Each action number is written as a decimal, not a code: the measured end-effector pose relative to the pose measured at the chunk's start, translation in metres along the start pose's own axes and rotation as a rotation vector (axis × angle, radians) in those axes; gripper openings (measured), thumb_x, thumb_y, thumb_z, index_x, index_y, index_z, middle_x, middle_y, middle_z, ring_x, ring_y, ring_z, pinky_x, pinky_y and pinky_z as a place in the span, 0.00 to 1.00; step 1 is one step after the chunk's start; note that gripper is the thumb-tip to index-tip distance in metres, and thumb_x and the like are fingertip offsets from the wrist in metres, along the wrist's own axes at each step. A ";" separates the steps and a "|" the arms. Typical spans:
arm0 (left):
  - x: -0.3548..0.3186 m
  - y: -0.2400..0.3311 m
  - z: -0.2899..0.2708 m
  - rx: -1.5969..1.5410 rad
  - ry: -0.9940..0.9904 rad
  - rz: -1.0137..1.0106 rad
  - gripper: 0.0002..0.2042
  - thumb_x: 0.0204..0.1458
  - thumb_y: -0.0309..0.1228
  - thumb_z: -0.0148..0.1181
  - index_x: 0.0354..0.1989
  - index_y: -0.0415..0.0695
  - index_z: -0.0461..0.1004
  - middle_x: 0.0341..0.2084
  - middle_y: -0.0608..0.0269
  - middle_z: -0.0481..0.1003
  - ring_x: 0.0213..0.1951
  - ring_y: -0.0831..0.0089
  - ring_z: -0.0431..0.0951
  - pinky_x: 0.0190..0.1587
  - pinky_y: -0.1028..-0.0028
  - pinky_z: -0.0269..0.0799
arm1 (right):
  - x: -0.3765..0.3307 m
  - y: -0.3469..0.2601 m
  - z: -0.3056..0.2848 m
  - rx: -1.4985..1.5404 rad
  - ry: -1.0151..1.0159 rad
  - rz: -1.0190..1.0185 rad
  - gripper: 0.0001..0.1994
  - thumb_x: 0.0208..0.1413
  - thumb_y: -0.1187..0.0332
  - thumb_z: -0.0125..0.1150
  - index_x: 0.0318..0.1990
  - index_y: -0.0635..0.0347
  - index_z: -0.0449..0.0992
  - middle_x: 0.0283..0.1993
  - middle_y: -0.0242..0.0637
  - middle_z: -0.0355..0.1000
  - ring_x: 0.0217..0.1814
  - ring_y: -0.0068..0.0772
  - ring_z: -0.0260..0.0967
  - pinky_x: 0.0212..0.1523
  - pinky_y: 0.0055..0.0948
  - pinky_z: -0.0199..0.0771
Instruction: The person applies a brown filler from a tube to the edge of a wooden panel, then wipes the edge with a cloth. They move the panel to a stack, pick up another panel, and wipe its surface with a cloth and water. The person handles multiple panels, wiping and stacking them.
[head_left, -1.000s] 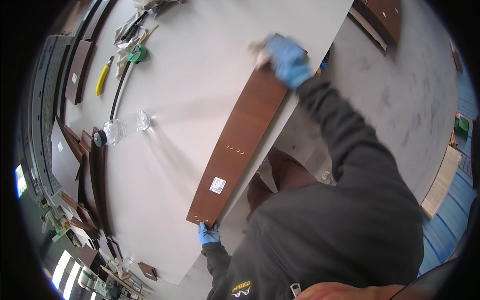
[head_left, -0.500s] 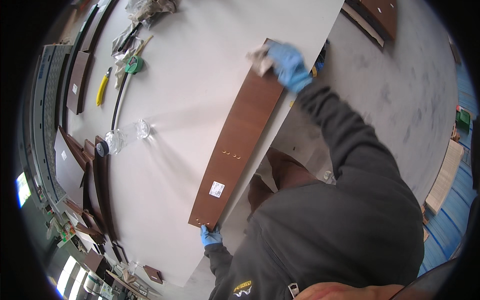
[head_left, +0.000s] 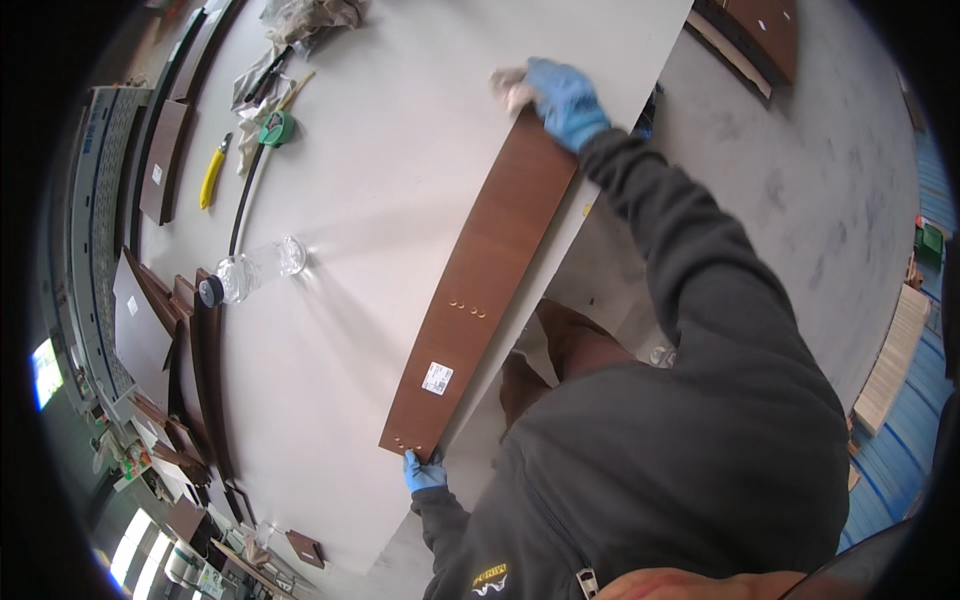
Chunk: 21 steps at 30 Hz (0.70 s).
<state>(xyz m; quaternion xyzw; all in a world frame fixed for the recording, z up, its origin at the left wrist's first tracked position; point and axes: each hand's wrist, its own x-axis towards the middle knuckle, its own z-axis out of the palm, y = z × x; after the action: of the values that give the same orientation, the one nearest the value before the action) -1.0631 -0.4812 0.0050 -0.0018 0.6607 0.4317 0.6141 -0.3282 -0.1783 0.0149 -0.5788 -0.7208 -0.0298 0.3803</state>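
Observation:
A long brown wooden panel (head_left: 490, 270) lies along the near edge of a large pale table (head_left: 380, 150). It carries a small white label and a few small holes. My left hand (head_left: 424, 472), in a blue glove, grips the panel's near end. My right hand (head_left: 562, 100), also in a blue glove, rests on the panel's far end and presses a crumpled pale cloth (head_left: 508, 88) against it.
On the table lie a clear plastic bottle (head_left: 258, 268), a black tape roll (head_left: 210, 291), a yellow cutter (head_left: 211, 172), a green tape measure (head_left: 273, 129) and crumpled rags (head_left: 305, 15). More brown panels (head_left: 165, 330) are stacked at the left. Grey floor (head_left: 800, 180) lies to the right.
The view has shifted a little. My right hand with the cloth stays at the panel's far end, and my left hand keeps its hold on the near end.

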 end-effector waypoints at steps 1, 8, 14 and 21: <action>-0.001 0.000 0.000 -0.005 -0.016 -0.006 0.21 0.67 0.35 0.59 0.66 0.42 0.69 0.60 0.54 0.75 0.58 0.54 0.76 0.60 0.47 0.76 | 0.018 0.020 -0.005 -0.142 -0.029 0.374 0.09 0.65 0.69 0.52 0.35 0.53 0.80 0.40 0.41 0.81 0.45 0.45 0.78 0.47 0.36 0.78; 0.002 -0.003 0.000 -0.044 0.126 -0.033 0.20 0.66 0.35 0.59 0.65 0.43 0.70 0.60 0.54 0.75 0.58 0.53 0.77 0.59 0.47 0.76 | -0.043 -0.186 0.027 0.090 -0.343 -0.038 0.12 0.59 0.66 0.58 0.49 0.54 0.78 0.53 0.41 0.78 0.54 0.47 0.77 0.60 0.48 0.75; 0.007 -0.007 -0.005 -0.069 -0.034 -0.003 0.19 0.67 0.34 0.58 0.64 0.41 0.71 0.59 0.53 0.76 0.58 0.55 0.77 0.60 0.49 0.76 | -0.011 -0.009 0.001 -0.086 -0.069 0.185 0.13 0.59 0.73 0.54 0.49 0.56 0.79 0.52 0.46 0.78 0.54 0.54 0.74 0.58 0.47 0.73; 0.007 -0.004 -0.010 -0.073 -0.014 -0.044 0.19 0.66 0.32 0.60 0.64 0.41 0.71 0.59 0.53 0.76 0.58 0.54 0.77 0.61 0.49 0.76 | -0.039 -0.146 -0.007 -0.082 0.033 -0.037 0.16 0.58 0.71 0.58 0.54 0.56 0.78 0.50 0.47 0.77 0.52 0.47 0.78 0.55 0.44 0.78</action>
<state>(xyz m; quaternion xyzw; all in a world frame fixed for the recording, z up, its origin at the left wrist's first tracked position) -1.0707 -0.4856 -0.0043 -0.0354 0.6399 0.4419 0.6277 -0.4482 -0.2610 0.0555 -0.5799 -0.7231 -0.0757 0.3676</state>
